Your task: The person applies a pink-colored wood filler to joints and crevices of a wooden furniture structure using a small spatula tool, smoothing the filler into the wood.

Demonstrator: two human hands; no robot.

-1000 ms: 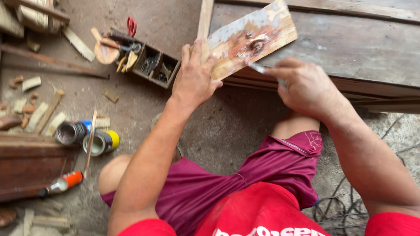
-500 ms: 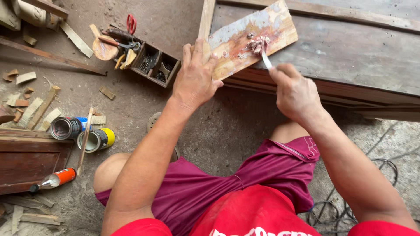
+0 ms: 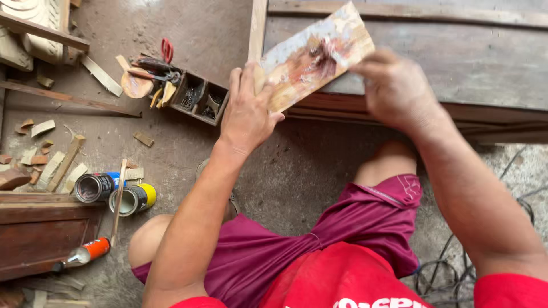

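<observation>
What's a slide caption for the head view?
Left hand steadies a smeared wooden board while right hand works at its reddish patch.

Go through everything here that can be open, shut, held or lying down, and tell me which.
Paint-smeared wooden board: tilted, held by left hand.
Right hand: grip closed at board's edge.
Two metal cans: on their sides, open.
Orange-capped tube: lying down.
Compartmented wooden box: open-topped.
</observation>
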